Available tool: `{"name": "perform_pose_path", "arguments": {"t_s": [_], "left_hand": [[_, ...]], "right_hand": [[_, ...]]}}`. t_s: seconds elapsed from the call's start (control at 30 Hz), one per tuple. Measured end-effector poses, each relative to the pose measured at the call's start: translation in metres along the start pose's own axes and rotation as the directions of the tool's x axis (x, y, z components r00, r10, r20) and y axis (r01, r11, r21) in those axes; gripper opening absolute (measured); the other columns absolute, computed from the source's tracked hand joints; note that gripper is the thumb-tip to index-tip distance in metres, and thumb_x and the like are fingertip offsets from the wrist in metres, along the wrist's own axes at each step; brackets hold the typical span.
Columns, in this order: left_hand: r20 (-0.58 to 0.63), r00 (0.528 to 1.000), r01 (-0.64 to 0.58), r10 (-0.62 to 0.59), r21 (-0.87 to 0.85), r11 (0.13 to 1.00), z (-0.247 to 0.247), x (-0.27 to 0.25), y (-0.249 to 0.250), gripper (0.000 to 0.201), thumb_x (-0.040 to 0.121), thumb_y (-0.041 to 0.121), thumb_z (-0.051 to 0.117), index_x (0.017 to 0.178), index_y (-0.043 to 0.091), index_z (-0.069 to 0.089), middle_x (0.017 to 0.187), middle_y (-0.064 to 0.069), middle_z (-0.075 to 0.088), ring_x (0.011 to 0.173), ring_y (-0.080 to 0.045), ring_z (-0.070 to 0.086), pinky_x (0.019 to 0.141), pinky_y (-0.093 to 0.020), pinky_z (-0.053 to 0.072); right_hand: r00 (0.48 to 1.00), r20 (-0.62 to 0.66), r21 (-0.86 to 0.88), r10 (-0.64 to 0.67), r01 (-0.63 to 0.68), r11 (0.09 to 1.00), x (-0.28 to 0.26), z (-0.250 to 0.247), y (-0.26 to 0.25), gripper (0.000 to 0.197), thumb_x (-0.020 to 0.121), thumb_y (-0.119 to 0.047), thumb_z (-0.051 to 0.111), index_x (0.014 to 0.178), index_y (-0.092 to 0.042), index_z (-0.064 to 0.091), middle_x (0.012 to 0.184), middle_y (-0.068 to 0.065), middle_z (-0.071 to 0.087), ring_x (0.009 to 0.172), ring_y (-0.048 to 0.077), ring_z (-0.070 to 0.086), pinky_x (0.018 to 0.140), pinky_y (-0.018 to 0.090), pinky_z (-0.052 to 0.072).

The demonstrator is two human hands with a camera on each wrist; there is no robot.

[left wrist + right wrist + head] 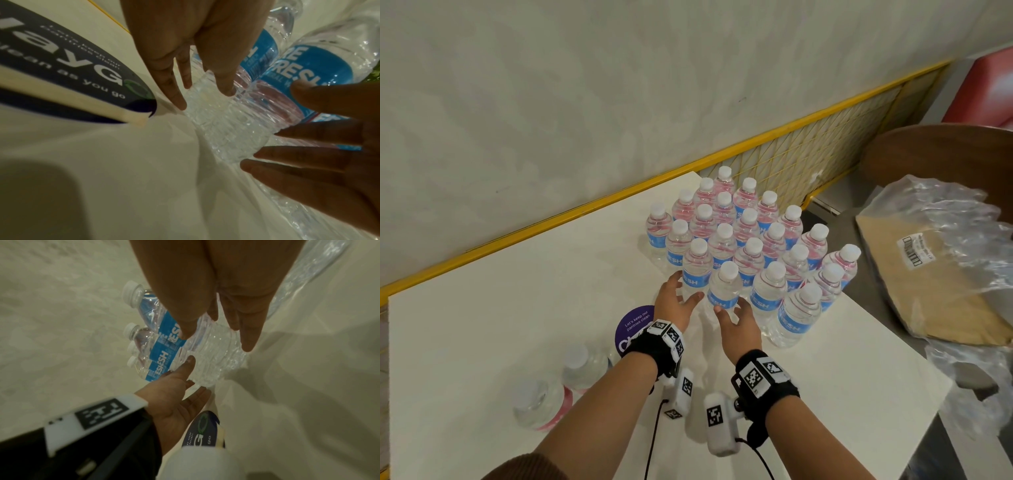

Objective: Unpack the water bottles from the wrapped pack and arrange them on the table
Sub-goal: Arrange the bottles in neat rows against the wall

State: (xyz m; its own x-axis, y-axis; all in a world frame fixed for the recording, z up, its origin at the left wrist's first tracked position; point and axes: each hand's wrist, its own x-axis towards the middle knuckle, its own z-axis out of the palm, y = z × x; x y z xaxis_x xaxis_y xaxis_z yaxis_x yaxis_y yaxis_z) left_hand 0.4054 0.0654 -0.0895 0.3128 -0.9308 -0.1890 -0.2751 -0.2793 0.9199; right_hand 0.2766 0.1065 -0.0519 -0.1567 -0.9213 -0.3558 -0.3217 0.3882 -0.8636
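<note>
Leftmost on the white table (482,301), two water bottles (558,387) stand near the front edge, apart from the rest and blurred in the head view. Just right of them a round purple sticker (635,323) lies flat on the tabletop, partly covered by the left wrist strap.

Next comes the left hand (676,303), its fingers spread and relaxed, holding nothing; its fingertips lie beside the lower body of a bottle in the front row. The left wrist view shows the fingers (174,91) straight and pointing at the clear ribbed base of that bottle, though I cannot tell whether they actually touch it.

Between the two hands stands the nearest front bottle (724,291), upright, white cap on, blue label facing the camera. The right hand (739,323) is likewise wide, fingers loosely extended toward this bottle's base, gripping nothing.

Beyond and to the right, the main group of bottles (748,233) stands upright in tight diagonal rows, reaching from the table's middle to its far right corner, against a yellow mesh rail (808,161).

Further right, off the table, crumpled clear plastic wrap (941,209) and a flat cardboard sheet (914,274) lie on a brown round surface (928,144).
</note>
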Motion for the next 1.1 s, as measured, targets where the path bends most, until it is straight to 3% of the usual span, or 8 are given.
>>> {"name": "perform_pose_path", "arguments": {"t_s": [0.23,0.47,0.57,0.7,0.77,0.83,0.93,1.1], "left_hand": [[-0.016,0.997,0.073,-0.072,0.085,0.994,-0.005,-0.016,0.007,0.057,0.083,0.018,0.069,0.135,0.014,0.044,0.132,-0.010,0.051,0.110,-0.026,0.059,0.090,-0.031,0.046],[0.037,0.993,-0.119,0.116,0.084,0.989,-0.045,-0.073,0.044,0.039,0.087,0.012,0.064,0.124,0.014,0.053,0.123,-0.001,0.057,0.103,-0.017,0.062,0.087,-0.030,0.052],[0.003,0.985,-0.172,0.172,0.097,0.980,-0.073,-0.096,0.058,0.037,0.087,0.009,0.063,0.122,0.014,0.055,0.119,0.001,0.060,0.100,-0.016,0.063,0.085,-0.025,0.050],[-0.070,0.970,-0.230,0.234,0.063,0.971,-0.112,-0.128,0.067,0.034,0.085,0.002,0.061,0.117,0.013,0.057,0.112,0.000,0.063,0.091,-0.011,0.061,0.084,-0.023,0.051],[-0.128,0.956,-0.259,0.265,0.063,0.964,-0.133,-0.144,0.066,0.032,0.084,0.000,0.062,0.114,0.013,0.059,0.106,0.001,0.064,0.089,-0.008,0.061,0.081,-0.025,0.054],[-0.188,0.937,-0.282,0.294,0.085,0.956,-0.154,-0.159,0.060,0.030,0.084,0.003,0.063,0.111,0.016,0.061,0.106,0.005,0.063,0.092,-0.007,0.058,0.078,-0.027,0.055],[-0.219,0.894,-0.310,0.390,0.325,0.893,-0.184,-0.171,0.044,0.029,0.085,0.012,0.064,0.113,0.018,0.062,0.117,0.000,0.061,0.111,-0.016,0.051,0.086,-0.015,0.038],[-0.173,0.975,-0.072,0.141,0.351,0.934,-0.203,-0.170,0.009,0.047,0.082,0.028,0.069,0.125,0.018,0.054,0.128,-0.010,0.054,0.120,-0.028,0.048,0.100,-0.033,0.038]], "right_hand": [[0.998,0.055,-0.042,0.005,-0.002,0.999,-0.010,-0.008,0.003,0.063,0.091,-0.036,0.057,0.144,-0.015,0.031,0.146,0.010,0.040,0.129,0.024,0.045,0.101,0.030,0.036],[0.978,0.193,-0.112,-0.078,0.101,0.989,-0.043,0.001,0.002,0.041,0.088,-0.031,0.062,0.125,-0.016,0.052,0.123,0.003,0.058,0.096,0.013,0.056,0.085,0.026,0.044],[0.972,0.209,-0.056,-0.108,0.122,0.991,-0.061,0.013,-0.003,0.038,0.086,-0.030,0.066,0.119,-0.017,0.054,0.120,0.004,0.060,0.099,0.018,0.061,0.091,0.038,0.051],[0.948,0.271,0.003,-0.166,0.172,0.985,-0.092,0.030,-0.015,0.038,0.084,-0.021,0.068,0.119,-0.014,0.054,0.112,0.003,0.059,0.094,0.020,0.061,0.087,0.034,0.050],[0.927,0.315,-0.005,-0.204,0.217,0.976,-0.106,0.045,-0.023,0.045,0.080,-0.018,0.070,0.122,-0.016,0.053,0.116,0.005,0.060,0.101,0.027,0.061,0.092,0.040,0.050],[0.898,0.372,-0.027,-0.233,0.261,0.965,-0.119,0.062,-0.032,0.053,0.078,-0.018,0.071,0.127,-0.018,0.051,0.122,0.006,0.057,0.107,0.029,0.059,0.095,0.043,0.048],[0.850,0.455,-0.054,-0.265,0.323,0.945,-0.138,0.084,-0.047,0.063,0.079,-0.013,0.069,0.136,-0.021,0.042,0.134,0.008,0.049,0.119,0.025,0.052,0.100,0.038,0.044],[0.846,0.455,-0.083,-0.279,0.352,0.932,-0.155,0.106,-0.057,0.058,0.083,-0.009,0.065,0.136,-0.013,0.041,0.126,0.010,0.058,0.114,0.026,0.056,0.086,0.028,0.044]]}}
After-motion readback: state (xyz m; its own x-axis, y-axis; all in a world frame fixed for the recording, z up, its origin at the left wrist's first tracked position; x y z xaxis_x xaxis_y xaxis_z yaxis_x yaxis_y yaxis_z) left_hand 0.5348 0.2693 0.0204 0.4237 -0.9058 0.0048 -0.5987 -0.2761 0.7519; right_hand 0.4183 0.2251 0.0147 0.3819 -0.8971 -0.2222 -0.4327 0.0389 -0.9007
